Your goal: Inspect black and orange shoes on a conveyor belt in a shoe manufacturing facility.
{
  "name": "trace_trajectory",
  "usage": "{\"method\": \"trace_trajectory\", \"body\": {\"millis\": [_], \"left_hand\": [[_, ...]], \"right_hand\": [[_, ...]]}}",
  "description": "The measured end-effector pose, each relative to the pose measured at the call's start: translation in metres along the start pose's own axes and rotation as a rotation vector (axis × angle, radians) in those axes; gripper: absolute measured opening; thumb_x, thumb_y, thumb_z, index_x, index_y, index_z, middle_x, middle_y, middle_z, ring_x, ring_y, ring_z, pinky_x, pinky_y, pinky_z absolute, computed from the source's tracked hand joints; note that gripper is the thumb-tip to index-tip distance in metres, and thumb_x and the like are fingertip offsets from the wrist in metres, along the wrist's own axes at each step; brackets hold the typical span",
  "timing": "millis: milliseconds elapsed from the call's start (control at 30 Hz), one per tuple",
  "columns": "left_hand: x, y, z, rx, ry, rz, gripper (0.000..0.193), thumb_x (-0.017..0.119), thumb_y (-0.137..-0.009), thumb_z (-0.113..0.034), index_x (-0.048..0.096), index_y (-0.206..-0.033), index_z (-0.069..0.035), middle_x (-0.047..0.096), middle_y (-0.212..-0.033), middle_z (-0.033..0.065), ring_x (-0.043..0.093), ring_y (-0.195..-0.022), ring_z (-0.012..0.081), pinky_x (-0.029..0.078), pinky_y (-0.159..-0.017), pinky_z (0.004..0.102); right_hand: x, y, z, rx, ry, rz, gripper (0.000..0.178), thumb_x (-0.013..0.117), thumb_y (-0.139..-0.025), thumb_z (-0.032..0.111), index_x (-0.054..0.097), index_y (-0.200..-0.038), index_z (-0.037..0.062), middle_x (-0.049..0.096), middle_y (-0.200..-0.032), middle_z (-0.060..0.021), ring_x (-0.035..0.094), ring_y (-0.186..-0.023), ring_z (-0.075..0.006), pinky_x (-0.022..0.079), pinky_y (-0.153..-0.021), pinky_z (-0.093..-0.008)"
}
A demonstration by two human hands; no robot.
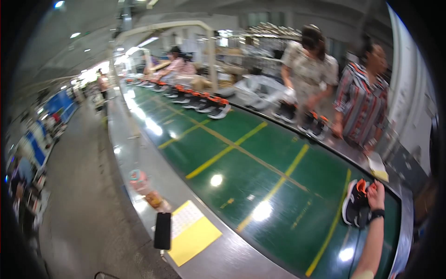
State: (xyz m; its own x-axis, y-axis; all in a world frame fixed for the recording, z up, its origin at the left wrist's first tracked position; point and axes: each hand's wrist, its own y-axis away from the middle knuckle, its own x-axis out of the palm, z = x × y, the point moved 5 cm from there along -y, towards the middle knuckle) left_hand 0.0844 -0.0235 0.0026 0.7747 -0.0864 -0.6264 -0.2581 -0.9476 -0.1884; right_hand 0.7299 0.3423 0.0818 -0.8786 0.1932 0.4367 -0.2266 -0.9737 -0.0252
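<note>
At the right end of the green conveyor belt (283, 195), my right hand (376, 194) is closed at the orange-lined opening of a black sneaker (357, 197) with a white sole. Its fingers are curled at the collar; their exact hold is partly hidden. Beside my wrist, which wears a black band, is another dark shoe part (362, 216), perhaps the second of the pair. My left hand does not show.
A phone (162, 231) and a yellow sheet (197, 239) lie on the metal ledge near a bottle (138, 180). Sneakers (218, 109) line the belt's far side. Two people stand across it, near more shoes (316, 126) and a clear plastic bag (262, 90).
</note>
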Motion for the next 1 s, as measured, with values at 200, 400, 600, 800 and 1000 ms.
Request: {"method": "trace_trajectory", "body": {"millis": [200,400,600,800,1000], "left_hand": [[0.016,0.010,0.002,-0.096,0.025,0.044,0.016,0.061,-0.085,-0.018,0.067,-0.095,-0.007,0.064,-0.085,0.0139,0.061,-0.079,0.0331,0.049,-0.069,0.0423],[0.018,-0.012,-0.002,0.056,0.176,0.027,0.017,0.058,-0.086,-0.020,0.066,-0.091,-0.006,0.062,-0.083,0.0145,0.061,-0.077,0.0339,0.049,-0.066,0.0421],[0.030,-0.015,0.003,0.084,0.084,0.094,0.021,0.055,-0.088,-0.023,0.065,-0.095,-0.006,0.061,-0.089,0.0140,0.060,-0.082,0.0335,0.049,-0.071,0.0413],[0.024,-0.012,-0.010,0.177,0.092,0.028,0.013,0.056,-0.089,-0.017,0.061,-0.096,-0.008,0.057,-0.083,0.0092,0.060,-0.074,0.0299,0.049,-0.063,0.0369],[0.023,-0.012,-0.014,0.210,0.114,0.001,0.012,0.056,-0.086,-0.013,0.061,-0.094,-0.005,0.057,-0.085,0.0100,0.060,-0.078,0.0296,0.049,-0.067,0.0371]], "right_hand": [[0.168,0.148,-0.057,0.087,0.267,0.096,0.032,0.060,-0.089,0.023,0.052,-0.117,0.0113,0.055,-0.086,0.0039,0.055,-0.075,-0.0084,0.046,-0.062,-0.0220],[0.140,0.314,-0.125,0.313,0.738,0.202,0.045,0.065,-0.087,0.020,0.052,-0.126,0.0041,0.061,-0.112,-0.0088,0.058,-0.102,-0.0198,0.048,-0.081,-0.0332],[0.116,0.447,-0.129,0.016,1.507,0.270,0.048,0.068,-0.081,0.018,0.053,-0.124,0.0000,0.057,-0.118,-0.0246,0.054,-0.111,-0.0350,0.043,-0.095,-0.0389],[0.154,0.523,-0.141,-0.003,1.768,0.143,0.043,0.067,-0.076,0.016,0.058,-0.113,-0.0039,0.058,-0.110,-0.0285,0.053,-0.107,-0.0428,0.040,-0.096,-0.0460],[0.155,0.516,-0.145,0.020,1.723,0.016,0.024,0.064,-0.074,0.011,0.066,-0.093,-0.0032,0.063,-0.090,-0.0263,0.058,-0.088,-0.0431,0.046,-0.081,-0.0466]]}}
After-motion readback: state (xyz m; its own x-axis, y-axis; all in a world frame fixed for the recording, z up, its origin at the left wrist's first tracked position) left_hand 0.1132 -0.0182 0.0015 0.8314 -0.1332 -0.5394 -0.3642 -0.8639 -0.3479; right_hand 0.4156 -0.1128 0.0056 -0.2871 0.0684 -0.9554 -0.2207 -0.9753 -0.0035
